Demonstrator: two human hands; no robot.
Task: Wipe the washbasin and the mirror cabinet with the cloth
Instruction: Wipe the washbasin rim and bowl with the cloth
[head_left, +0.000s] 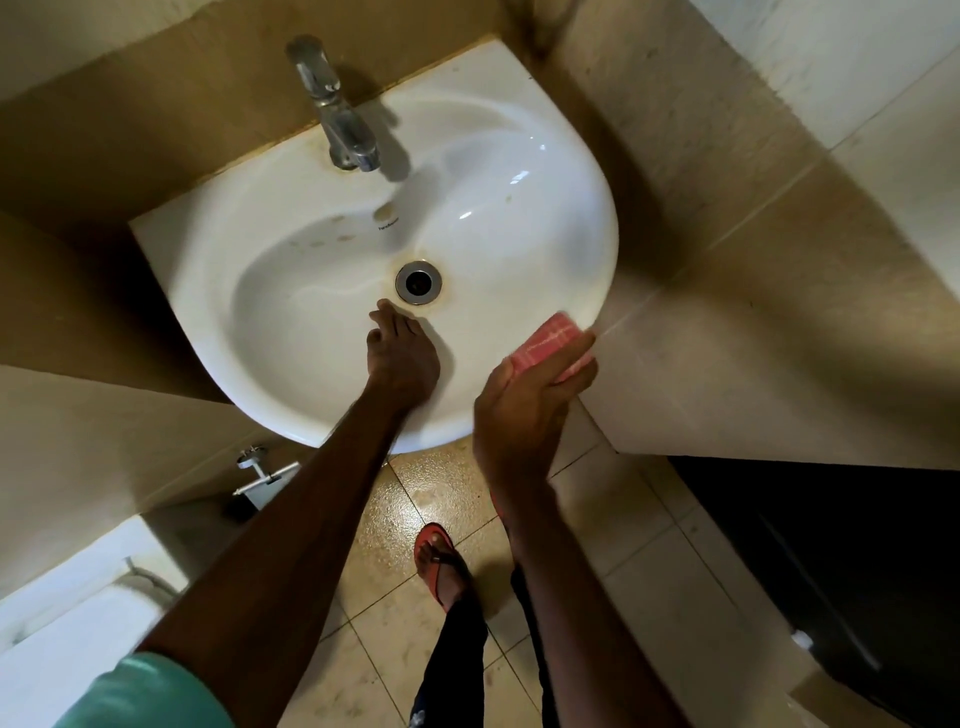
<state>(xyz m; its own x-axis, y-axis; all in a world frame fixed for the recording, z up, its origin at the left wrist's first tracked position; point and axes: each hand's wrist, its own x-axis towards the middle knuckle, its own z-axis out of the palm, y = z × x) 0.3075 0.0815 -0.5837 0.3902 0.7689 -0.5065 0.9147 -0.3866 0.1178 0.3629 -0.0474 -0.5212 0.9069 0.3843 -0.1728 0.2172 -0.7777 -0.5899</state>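
Gripping the pink cloth (545, 345) in curled fingers, the right hand (519, 410) holds it at the rim of the washbasin (291, 291), centre right of the frame, probably to wipe that edge. The left hand (402, 364) lies inside the bowl with fingers straight and close together, tips just short of the drain (418, 281), seemingly as a brace. No mirror cabinet shows.

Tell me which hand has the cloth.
The right hand grips the pink checked cloth by the front right rim of the washbasin. The left hand holds nothing; its fingers lie in the bowl, pointing toward the drain.
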